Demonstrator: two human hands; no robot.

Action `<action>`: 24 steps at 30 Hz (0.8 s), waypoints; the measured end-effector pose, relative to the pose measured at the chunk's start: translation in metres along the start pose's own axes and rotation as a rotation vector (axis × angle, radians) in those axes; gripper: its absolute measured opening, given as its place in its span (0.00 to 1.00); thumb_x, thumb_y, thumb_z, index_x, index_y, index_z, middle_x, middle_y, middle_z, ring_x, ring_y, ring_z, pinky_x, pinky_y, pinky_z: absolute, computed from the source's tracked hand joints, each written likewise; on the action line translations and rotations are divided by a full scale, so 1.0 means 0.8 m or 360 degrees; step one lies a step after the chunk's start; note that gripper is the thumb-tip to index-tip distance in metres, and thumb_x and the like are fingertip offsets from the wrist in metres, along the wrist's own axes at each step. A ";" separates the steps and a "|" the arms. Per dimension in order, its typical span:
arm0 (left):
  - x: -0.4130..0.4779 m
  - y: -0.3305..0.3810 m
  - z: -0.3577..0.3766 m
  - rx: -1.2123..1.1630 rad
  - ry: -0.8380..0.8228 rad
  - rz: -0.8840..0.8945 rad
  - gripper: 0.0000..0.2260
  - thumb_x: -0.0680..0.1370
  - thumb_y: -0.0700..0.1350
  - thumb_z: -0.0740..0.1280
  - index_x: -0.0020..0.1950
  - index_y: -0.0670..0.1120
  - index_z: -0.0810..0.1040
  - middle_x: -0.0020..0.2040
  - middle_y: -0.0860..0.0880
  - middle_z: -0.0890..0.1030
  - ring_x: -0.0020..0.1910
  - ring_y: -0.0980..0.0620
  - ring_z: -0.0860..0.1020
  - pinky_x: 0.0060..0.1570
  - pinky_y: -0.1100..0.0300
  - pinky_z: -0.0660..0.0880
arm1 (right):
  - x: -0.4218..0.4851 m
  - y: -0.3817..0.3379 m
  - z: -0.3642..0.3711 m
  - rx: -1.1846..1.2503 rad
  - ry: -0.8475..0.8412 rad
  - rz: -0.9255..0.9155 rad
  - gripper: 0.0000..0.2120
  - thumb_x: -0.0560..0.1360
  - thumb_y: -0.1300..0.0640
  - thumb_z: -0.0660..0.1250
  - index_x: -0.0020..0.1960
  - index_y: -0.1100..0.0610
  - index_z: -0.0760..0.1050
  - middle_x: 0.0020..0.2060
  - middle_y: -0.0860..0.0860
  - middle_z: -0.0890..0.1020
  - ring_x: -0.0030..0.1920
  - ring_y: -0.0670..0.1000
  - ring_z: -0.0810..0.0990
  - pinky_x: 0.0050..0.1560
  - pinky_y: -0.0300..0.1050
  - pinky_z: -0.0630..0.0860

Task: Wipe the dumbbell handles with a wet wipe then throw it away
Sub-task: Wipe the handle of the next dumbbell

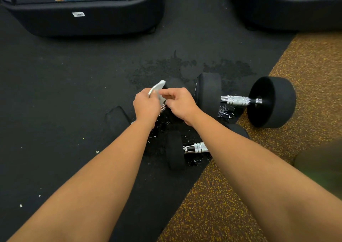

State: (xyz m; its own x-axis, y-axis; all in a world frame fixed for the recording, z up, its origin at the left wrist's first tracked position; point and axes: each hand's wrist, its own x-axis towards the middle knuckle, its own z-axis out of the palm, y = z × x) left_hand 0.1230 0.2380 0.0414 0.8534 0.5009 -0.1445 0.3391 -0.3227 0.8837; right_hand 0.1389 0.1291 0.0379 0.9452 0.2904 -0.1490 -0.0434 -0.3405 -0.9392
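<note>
1. Head view: my left hand (146,105) is curled round a pale, flat wet wipe (157,91). My right hand (180,104) pinches its near edge between thumb and forefinger. I judge I hold it this way to pull it open or unfold it. I cannot tell whether it is bare or in a sachet.
2. The wipe is in the air, right above the middle dumbbell (117,120), so the first handle to clean is directly below. My hands hide most of that handle.
3. The near dumbbell (199,148) lies close to the mat's right edge, with part of its knurled chrome handle showing beside my right forearm.
4. The large dumbbell (238,100) straddles that same edge. One head is on the black mat (55,93) and the other on the speckled floor (305,56). Its handle is fully exposed.
5. All three lie on their sides near one another, which should let me work through them from one spot.
6. A machine base (83,19) stands at the mat's far edge, well apart from the dumbbells.
7. No handle is being wiped yet, and I see no bin.
</note>
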 end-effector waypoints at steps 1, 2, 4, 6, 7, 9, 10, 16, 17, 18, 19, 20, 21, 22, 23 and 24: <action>0.002 -0.002 -0.002 0.0099 0.0032 0.0038 0.11 0.77 0.41 0.58 0.50 0.43 0.80 0.42 0.47 0.80 0.45 0.46 0.78 0.42 0.57 0.72 | 0.001 0.001 -0.002 -0.0205 0.0096 -0.0078 0.21 0.71 0.73 0.58 0.59 0.60 0.79 0.55 0.55 0.83 0.58 0.52 0.79 0.62 0.42 0.74; 0.003 -0.003 -0.004 0.0216 0.0060 0.0083 0.11 0.78 0.41 0.58 0.52 0.42 0.79 0.45 0.44 0.81 0.48 0.44 0.78 0.44 0.55 0.72 | 0.002 0.003 -0.004 -0.0395 0.0165 -0.0190 0.20 0.71 0.72 0.58 0.59 0.62 0.79 0.56 0.57 0.82 0.58 0.54 0.79 0.61 0.42 0.73; 0.009 -0.007 -0.010 0.0447 0.0100 0.0183 0.12 0.80 0.42 0.56 0.53 0.40 0.78 0.48 0.40 0.81 0.51 0.41 0.77 0.46 0.54 0.71 | 0.003 0.011 -0.005 -0.0723 0.0219 -0.0432 0.20 0.71 0.73 0.59 0.60 0.63 0.78 0.60 0.58 0.79 0.62 0.58 0.75 0.64 0.46 0.71; 0.014 -0.014 -0.015 0.0633 0.0113 0.0235 0.13 0.81 0.42 0.55 0.56 0.40 0.77 0.49 0.40 0.81 0.53 0.40 0.76 0.48 0.53 0.71 | 0.005 0.022 -0.004 -0.0936 0.0229 -0.0547 0.21 0.71 0.72 0.61 0.63 0.64 0.75 0.64 0.59 0.75 0.65 0.60 0.71 0.65 0.55 0.70; 0.016 -0.017 -0.016 0.0708 0.0115 0.0252 0.13 0.81 0.42 0.55 0.57 0.40 0.77 0.49 0.40 0.81 0.53 0.39 0.76 0.48 0.52 0.71 | 0.005 0.025 -0.006 -0.1024 0.0234 -0.0540 0.23 0.71 0.72 0.62 0.65 0.63 0.73 0.66 0.58 0.73 0.67 0.61 0.69 0.66 0.56 0.68; 0.019 -0.026 -0.016 0.0850 0.0102 0.0305 0.11 0.80 0.41 0.56 0.56 0.41 0.76 0.46 0.40 0.81 0.51 0.38 0.77 0.47 0.50 0.72 | 0.007 0.027 -0.013 -0.1231 0.0216 -0.0506 0.26 0.72 0.69 0.63 0.70 0.63 0.67 0.70 0.58 0.69 0.71 0.61 0.64 0.68 0.56 0.65; 0.020 -0.030 -0.014 0.0924 0.0081 0.0335 0.11 0.80 0.40 0.56 0.56 0.40 0.76 0.45 0.40 0.81 0.50 0.38 0.77 0.45 0.50 0.71 | 0.009 0.030 -0.017 -0.1341 0.0207 -0.0514 0.27 0.73 0.67 0.63 0.71 0.63 0.65 0.71 0.58 0.67 0.73 0.61 0.61 0.70 0.56 0.63; 0.006 -0.043 -0.001 0.1315 -0.0179 0.0457 0.09 0.77 0.37 0.58 0.54 0.40 0.76 0.49 0.39 0.80 0.49 0.38 0.77 0.42 0.52 0.68 | 0.011 0.043 -0.035 -0.1479 -0.0099 -0.0400 0.26 0.81 0.60 0.56 0.76 0.62 0.51 0.77 0.57 0.51 0.77 0.59 0.47 0.75 0.55 0.53; 0.002 -0.044 0.002 0.1345 -0.0240 0.0448 0.09 0.77 0.37 0.58 0.54 0.40 0.76 0.49 0.39 0.80 0.49 0.38 0.77 0.43 0.52 0.70 | 0.011 0.044 -0.036 -0.1484 -0.0116 -0.0399 0.26 0.81 0.60 0.55 0.76 0.62 0.50 0.77 0.57 0.50 0.77 0.59 0.46 0.76 0.55 0.52; -0.001 -0.046 0.004 0.1369 -0.0287 0.0431 0.09 0.77 0.37 0.58 0.54 0.41 0.76 0.49 0.39 0.80 0.49 0.37 0.77 0.44 0.52 0.71 | 0.011 0.044 -0.036 -0.1500 -0.0124 -0.0402 0.27 0.81 0.60 0.56 0.76 0.62 0.50 0.77 0.57 0.50 0.77 0.59 0.45 0.76 0.54 0.51; -0.004 -0.047 0.005 0.1391 -0.0311 0.0428 0.09 0.76 0.36 0.58 0.53 0.41 0.75 0.49 0.39 0.79 0.48 0.37 0.77 0.44 0.52 0.71 | 0.011 0.043 -0.037 -0.1537 -0.0124 -0.0410 0.28 0.80 0.61 0.57 0.76 0.62 0.50 0.77 0.57 0.49 0.77 0.59 0.44 0.76 0.54 0.50; -0.006 -0.048 0.007 0.1414 -0.0324 0.0438 0.07 0.76 0.36 0.59 0.51 0.42 0.74 0.49 0.38 0.79 0.48 0.36 0.77 0.43 0.52 0.70 | 0.012 0.043 -0.036 -0.1577 -0.0118 -0.0427 0.29 0.79 0.62 0.58 0.76 0.63 0.50 0.77 0.57 0.48 0.77 0.59 0.43 0.75 0.54 0.49; -0.008 -0.049 0.007 0.1437 -0.0333 0.0454 0.06 0.76 0.36 0.59 0.49 0.43 0.73 0.49 0.38 0.79 0.49 0.36 0.77 0.44 0.52 0.70 | 0.013 0.041 -0.036 -0.1596 -0.0123 -0.0437 0.29 0.78 0.63 0.59 0.75 0.64 0.50 0.77 0.58 0.47 0.77 0.60 0.42 0.75 0.54 0.49; -0.008 -0.050 0.008 0.1458 -0.0339 0.0467 0.05 0.75 0.36 0.59 0.48 0.44 0.71 0.50 0.39 0.79 0.49 0.37 0.77 0.45 0.52 0.71 | 0.015 0.041 -0.035 -0.1582 -0.0142 -0.0428 0.30 0.78 0.64 0.59 0.75 0.64 0.49 0.77 0.58 0.46 0.77 0.59 0.41 0.75 0.53 0.49; -0.007 -0.052 0.009 0.1489 -0.0350 0.0472 0.05 0.75 0.36 0.59 0.48 0.44 0.72 0.52 0.39 0.79 0.51 0.37 0.77 0.46 0.51 0.71 | 0.017 0.040 -0.034 -0.1550 -0.0170 -0.0404 0.31 0.77 0.65 0.59 0.75 0.64 0.49 0.77 0.58 0.45 0.77 0.59 0.41 0.76 0.53 0.49; -0.006 -0.054 0.011 0.1526 -0.0362 0.0469 0.06 0.75 0.36 0.60 0.51 0.42 0.73 0.54 0.39 0.78 0.52 0.38 0.76 0.48 0.50 0.71 | 0.019 0.039 -0.034 -0.1506 -0.0195 -0.0377 0.31 0.77 0.66 0.60 0.75 0.64 0.49 0.77 0.58 0.45 0.77 0.59 0.41 0.76 0.53 0.50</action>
State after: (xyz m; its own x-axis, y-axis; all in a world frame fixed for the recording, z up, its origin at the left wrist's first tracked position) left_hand 0.1083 0.2423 0.0001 0.9749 0.1660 -0.1487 0.1924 -0.9637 0.1853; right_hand 0.1607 0.0984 0.0146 0.8535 0.5163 -0.0700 0.4707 -0.8216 -0.3216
